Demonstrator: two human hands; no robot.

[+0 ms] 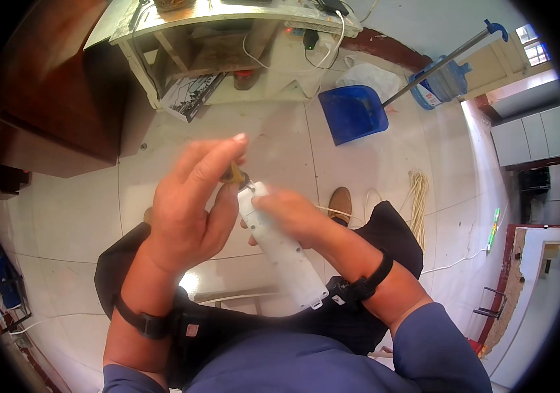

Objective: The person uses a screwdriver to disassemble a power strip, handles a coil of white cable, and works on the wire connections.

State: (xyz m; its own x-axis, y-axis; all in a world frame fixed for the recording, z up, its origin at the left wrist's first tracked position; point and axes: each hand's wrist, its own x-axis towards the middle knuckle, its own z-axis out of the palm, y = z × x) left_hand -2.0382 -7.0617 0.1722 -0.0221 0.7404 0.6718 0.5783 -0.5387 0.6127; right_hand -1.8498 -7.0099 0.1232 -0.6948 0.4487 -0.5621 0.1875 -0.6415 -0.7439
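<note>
In my left hand is a short screwdriver with a yellowish handle, pinched between thumb and fingers. The fingers are partly smeared by motion. The screwdriver's dark collar and metal shaft point down to the upper end of a white power strip. My right hand is closed around that strip near its upper end, thumb on top, some fingertips showing at its left edge. The strip lies slanted above my lap, with its flat, screw-holed side facing up and a small loop at its lower end. Whether the tip sits in a screw cannot be made out.
A coiled white cable lies on the tiled floor at right. Ahead are a blue dustpan with a long handle, a water jug and a white bench with cords. A brown wooden cabinet stands at left.
</note>
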